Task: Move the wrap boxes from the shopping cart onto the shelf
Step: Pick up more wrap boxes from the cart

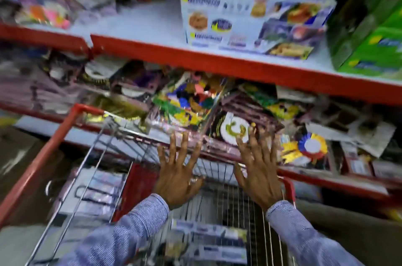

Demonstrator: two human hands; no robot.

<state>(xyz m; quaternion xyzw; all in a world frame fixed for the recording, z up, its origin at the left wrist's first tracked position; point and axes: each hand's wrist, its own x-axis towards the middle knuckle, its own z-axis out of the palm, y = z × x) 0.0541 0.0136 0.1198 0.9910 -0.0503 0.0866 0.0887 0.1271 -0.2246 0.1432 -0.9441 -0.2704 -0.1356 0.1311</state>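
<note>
The whole frame is blurred by motion. A stack of white and blue wrap boxes [254, 20] with food pictures stands on the upper shelf [139, 24], right of its middle. More wrap boxes [208, 241] lie low inside the red-framed wire shopping cart [71, 135]. Both hands hover above the cart's far end with fingers spread and nothing in them: my left hand [178, 172] over the middle, my right hand [256, 170] beside the cart's right rim. Striped blue sleeves cover both forearms.
Green boxes [369, 33] stand on the upper shelf right of the wrap boxes. The lower shelf holds colourful party goods [191, 100] and a rosette [311, 146]. Mixed packets [43, 4] fill the upper shelf's left end. A red shelf edge [217, 63] runs across the view.
</note>
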